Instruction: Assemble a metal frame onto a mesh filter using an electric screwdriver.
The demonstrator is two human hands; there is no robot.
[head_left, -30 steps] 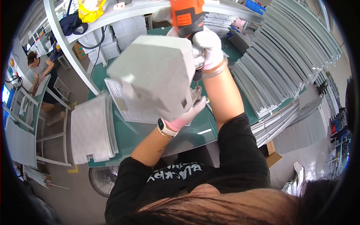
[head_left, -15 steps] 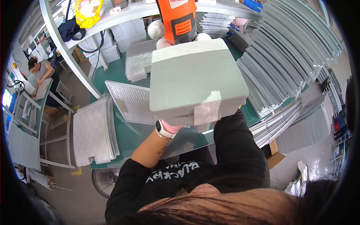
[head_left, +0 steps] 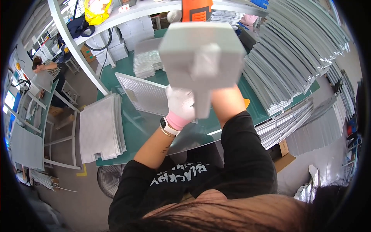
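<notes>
An orange power tool (head_left: pixel 198 15) with a big grey base block (head_left: pixel 201 63) is held up close in front of me, and motion blurs it. Pale tape crosses the block's near side. My right forearm (head_left: pixel 228 102) runs up behind the block; the right hand is hidden there, apparently gripping the tool. My left hand (head_left: pixel 179 102), in a white glove with a pink cuff, is left of the block, over a thin white-framed panel (head_left: pixel 145 92) with a textured face. The left fingers are mostly hidden, so their grip on the panel cannot be made out.
A stack of flat white panels (head_left: pixel 100 127) stands at the green table's (head_left: pixel 135 143) left edge. Tall rows of grey panels (head_left: pixel 293 58) fill the right. Bubble-wrapped pieces (head_left: pixel 147 58) lie behind. A white shelf post (head_left: pixel 75 46) rises at left; beyond it a person (head_left: pixel 48 67) sits.
The tool and its block have tipped and moved up and away, uncovering my left glove. My view has shifted slightly. The far person has raised an arm.
</notes>
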